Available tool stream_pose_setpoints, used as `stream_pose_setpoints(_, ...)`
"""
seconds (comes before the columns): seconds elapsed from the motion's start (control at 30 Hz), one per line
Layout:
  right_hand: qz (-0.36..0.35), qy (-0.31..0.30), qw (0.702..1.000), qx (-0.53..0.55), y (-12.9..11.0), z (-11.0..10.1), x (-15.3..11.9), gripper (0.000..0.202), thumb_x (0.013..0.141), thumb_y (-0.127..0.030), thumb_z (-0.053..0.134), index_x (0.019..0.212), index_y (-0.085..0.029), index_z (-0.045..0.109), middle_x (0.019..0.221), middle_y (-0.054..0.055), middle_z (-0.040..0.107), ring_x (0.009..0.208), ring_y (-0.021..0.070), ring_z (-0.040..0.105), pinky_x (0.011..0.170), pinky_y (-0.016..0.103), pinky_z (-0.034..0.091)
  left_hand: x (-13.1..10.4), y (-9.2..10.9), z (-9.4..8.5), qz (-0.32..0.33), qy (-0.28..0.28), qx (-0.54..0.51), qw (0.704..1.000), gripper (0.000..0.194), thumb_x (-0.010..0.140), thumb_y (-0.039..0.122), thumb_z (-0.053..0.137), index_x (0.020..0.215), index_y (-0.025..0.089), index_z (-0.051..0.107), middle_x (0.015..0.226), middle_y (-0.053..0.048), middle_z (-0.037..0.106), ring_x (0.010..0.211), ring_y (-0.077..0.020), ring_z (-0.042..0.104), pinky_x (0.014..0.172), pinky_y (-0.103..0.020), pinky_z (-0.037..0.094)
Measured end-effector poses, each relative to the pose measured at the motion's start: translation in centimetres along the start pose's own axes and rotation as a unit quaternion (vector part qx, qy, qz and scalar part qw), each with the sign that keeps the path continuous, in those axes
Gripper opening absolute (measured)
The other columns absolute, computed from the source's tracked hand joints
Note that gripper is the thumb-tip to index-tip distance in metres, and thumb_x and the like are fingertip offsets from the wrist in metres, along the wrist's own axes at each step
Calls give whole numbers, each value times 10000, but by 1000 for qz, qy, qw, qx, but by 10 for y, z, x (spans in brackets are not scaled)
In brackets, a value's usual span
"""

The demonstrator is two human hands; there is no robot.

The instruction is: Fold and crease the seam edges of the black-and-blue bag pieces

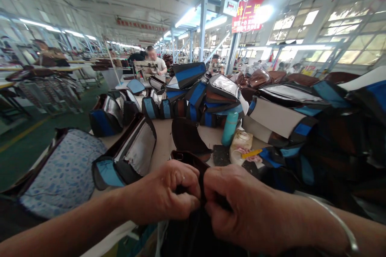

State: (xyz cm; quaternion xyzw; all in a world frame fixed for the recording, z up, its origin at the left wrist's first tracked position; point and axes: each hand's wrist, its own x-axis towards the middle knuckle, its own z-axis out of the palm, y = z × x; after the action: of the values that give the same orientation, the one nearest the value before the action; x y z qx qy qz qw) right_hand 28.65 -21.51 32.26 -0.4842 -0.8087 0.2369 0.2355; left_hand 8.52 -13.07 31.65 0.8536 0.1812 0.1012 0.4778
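My left hand (169,192) and my right hand (235,204) are side by side at the lower middle, fingers curled in a pinch. Between them runs the edge of a dark brown and black bag piece (193,233), which both hands grip. Its upper part rises just behind my knuckles, and its lower part hangs down in shadow. A dark brown flap (189,138) lies on the table beyond. To the left of my hands stands a bag with a silvery lining and a light blue patch (140,148).
A turquoise bottle (229,129), a yellow-handled tool (252,153) and a dark block (221,155) are on the table (161,136). Bag pieces are piled behind and right. A patterned blue bag (64,172) stands left. A person (161,65) sits at a machine farther back.
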Motion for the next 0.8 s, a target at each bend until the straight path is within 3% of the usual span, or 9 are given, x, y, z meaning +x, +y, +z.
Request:
stream_pose_setpoints(0.07, 1, -24, 995, 97, 12, -6, 6, 101, 800, -230, 625, 749, -183, 551, 654, -53, 483, 587, 74, 386, 521, 225, 290, -1, -11, -5, 27, 28, -59, 997, 98, 743, 168, 635, 650, 142, 621, 727, 5, 557, 664, -124, 497, 590, -270, 353)
stream_pose_setpoints(0.17, -36, -68, 975, 207, 37, -10, 16, 309, 962, -445, 533, 910, -159, 637, 767, -23, 502, 694, 96, 415, 592, 233, 336, -5, -36, -12, 54, 76, -148, 985, 163, 732, 249, 681, 631, 141, 612, 695, -7, 519, 677, -149, 470, 619, -303, 325)
stream_pose_setpoints(0.27, -69, -74, 960, 260, 49, 0, 21, 338, 987, -464, 516, 979, -151, 644, 872, 2, 537, 783, 110, 449, 689, 250, 381, -14, -51, -21, 44, 80, -192, 977, 196, 707, 283, 691, 614, 141, 594, 666, -3, 493, 662, -148, 439, 622, -306, 300)
stream_pose_setpoints(0.33, -107, -73, 946, 296, 47, 9, 23, 250, 953, -398, 604, 968, -151, 638, 904, 3, 562, 806, 107, 477, 722, 248, 397, -22, -44, -30, 8, 37, -176, 984, 192, 701, 290, 696, 638, 141, 592, 666, 6, 483, 645, -136, 411, 618, -297, 285)
stream_pose_setpoints(0.43, -144, -74, 933, 320, 36, 18, 27, 157, 915, -300, 663, 932, -147, 630, 900, -3, 580, 803, 97, 504, 720, 233, 408, -31, -12, -41, -76, -38, -123, 989, 225, 721, 326, 697, 834, 135, 662, 779, -7, 547, 717, -147, 448, 662, -284, 323)
stream_pose_setpoints(0.5, -147, -79, 933, 319, 30, 18, 30, 135, 892, -261, 690, 934, -147, 631, 896, -5, 596, 799, 93, 518, 716, 225, 413, -33, 13, -44, -116, -53, -82, 988, 306, 801, 405, 660, 957, 142, 676, 830, -7, 565, 758, -154, 464, 681, -279, 340)
stream_pose_setpoints(0.57, -143, -81, 932, 324, 27, 16, 33, 153, 868, -251, 719, 934, -145, 631, 893, -5, 610, 800, 93, 528, 716, 223, 419, -33, 30, -40, -140, -50, -37, 988, 326, 836, 452, 652, 951, 148, 672, 802, 7, 551, 740, -145, 453, 658, -273, 336)
stream_pose_setpoints(0.67, -124, -84, 928, 340, 28, 14, 35, 200, 826, -262, 768, 915, -143, 634, 882, -8, 616, 799, 95, 525, 715, 227, 418, -32, 32, -26, -172, -28, -27, 984, 255, 789, 383, 702, 874, 148, 646, 719, 33, 497, 659, -118, 396, 583, -264, 299)
stream_pose_setpoints(0.8, -69, -94, 918, 378, 34, 17, 33, 279, 763, -258, 829, 915, -147, 623, 860, -23, 592, 754, 84, 473, 660, 227, 379, -30, 15, -11, -166, 11, -93, 982, 235, 768, 365, 709, 782, 149, 617, 655, 44, 444, 598, -103, 327, 539, -275, 247)
